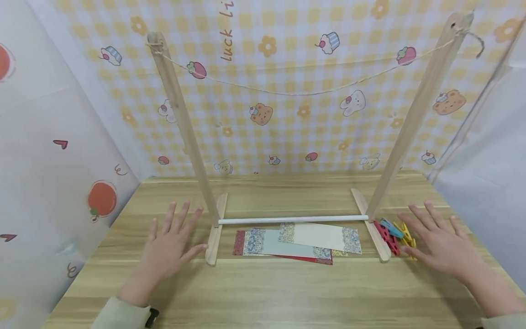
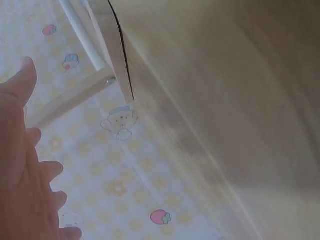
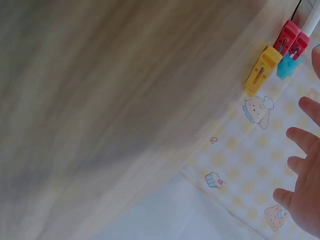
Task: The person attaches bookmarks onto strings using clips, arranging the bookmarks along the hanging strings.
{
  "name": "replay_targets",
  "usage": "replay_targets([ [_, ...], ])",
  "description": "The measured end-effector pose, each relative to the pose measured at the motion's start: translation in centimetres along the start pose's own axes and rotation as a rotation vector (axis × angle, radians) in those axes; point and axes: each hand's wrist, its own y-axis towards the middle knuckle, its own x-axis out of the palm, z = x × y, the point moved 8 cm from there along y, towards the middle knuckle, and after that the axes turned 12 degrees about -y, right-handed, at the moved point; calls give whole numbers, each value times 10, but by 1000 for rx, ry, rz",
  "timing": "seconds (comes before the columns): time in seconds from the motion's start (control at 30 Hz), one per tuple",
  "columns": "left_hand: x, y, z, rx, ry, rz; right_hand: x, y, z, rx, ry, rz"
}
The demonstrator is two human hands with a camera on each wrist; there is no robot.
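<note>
Clothespins point(image 1: 395, 230) lie on the bench point(image 1: 296, 292) just left of the right hand point(image 1: 444, 246), by its thumb point(image 1: 420, 256), long axes slanting far-left to near-right; left hand point(image 1: 167, 244) well apart, both hands' fingers point(image 1: 420, 216) spread, holding nothing.

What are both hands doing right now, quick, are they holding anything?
Left hand: open, fingers spread, holding nothing.
Right hand: open, fingers spread, holding nothing, though it's near the pegs.
</note>
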Motion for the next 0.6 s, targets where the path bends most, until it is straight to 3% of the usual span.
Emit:
replay_targets([
  [0.4, 13, 0, 19, 67, 8, 4, 2, 19, -11, -13, 28, -163],
  [0.6, 16, 5, 29, 93, 15, 17, 0, 25, -18, -23, 25, -143],
])
